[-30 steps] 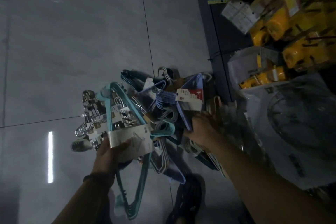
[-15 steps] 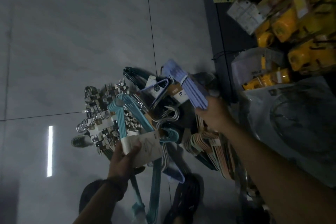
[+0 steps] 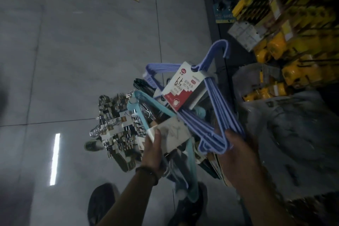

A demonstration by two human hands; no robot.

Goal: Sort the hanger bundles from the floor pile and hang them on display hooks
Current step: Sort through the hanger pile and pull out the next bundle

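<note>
Purple bundle in right hand (corner)

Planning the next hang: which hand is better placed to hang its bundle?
Right, likely: right hand holds the purple bundle raised, hook toward the shelving; left hand holds the teal bundle lower.

Lifts the purple hanger bundle off the floor pile with the right hand, its label now facing up.

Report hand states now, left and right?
Left hand: closed, gripping the teal hanger bundle by its label card.
Right hand: closed, gripping the purple hanger bundle at its lower corner.
</note>
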